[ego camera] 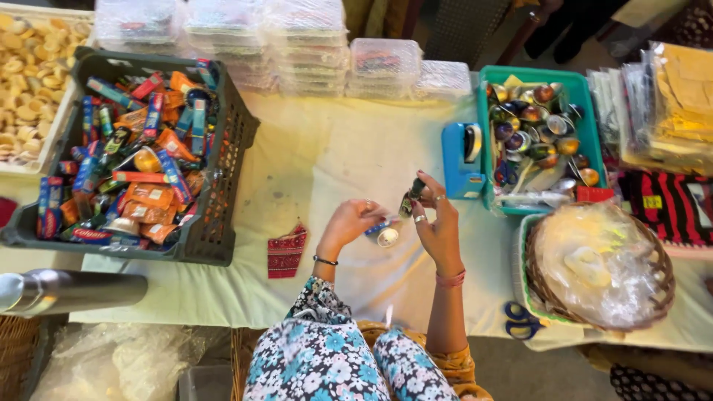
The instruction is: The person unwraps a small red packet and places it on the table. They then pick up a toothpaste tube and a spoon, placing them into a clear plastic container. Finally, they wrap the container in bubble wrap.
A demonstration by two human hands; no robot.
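1. Two hands meet over the middle of the white cloth [334, 160]. The left hand [349, 223] has its fingers curled narrowly on a small blue-and-white round piece [384, 235]; the right hand [440, 226] pinches a small dark, slim item [413, 194] between thumb and fingertips. Both things sit just above the cloth, in front of the person's flowered lap.
2. One red patterned cloth piece [287, 251] lies flat just left of the left wrist.
3. One pair of blue-handled scissors [522, 321] lies at the near table edge, beside one wicker basket [661, 293] lined with crinkled clear plastic.
4. One blue tape dispenser [462, 160] stands just beyond the right hand, touching one teal tray [587, 126] of shiny round foil pieces, too many to count.
5. One dark slatted crate [223, 186], left, is heaped with glossy packets.
6. Several stacks of clear plastic boxes [312, 44] line the far edge; bare cloth lies between crate and tray.
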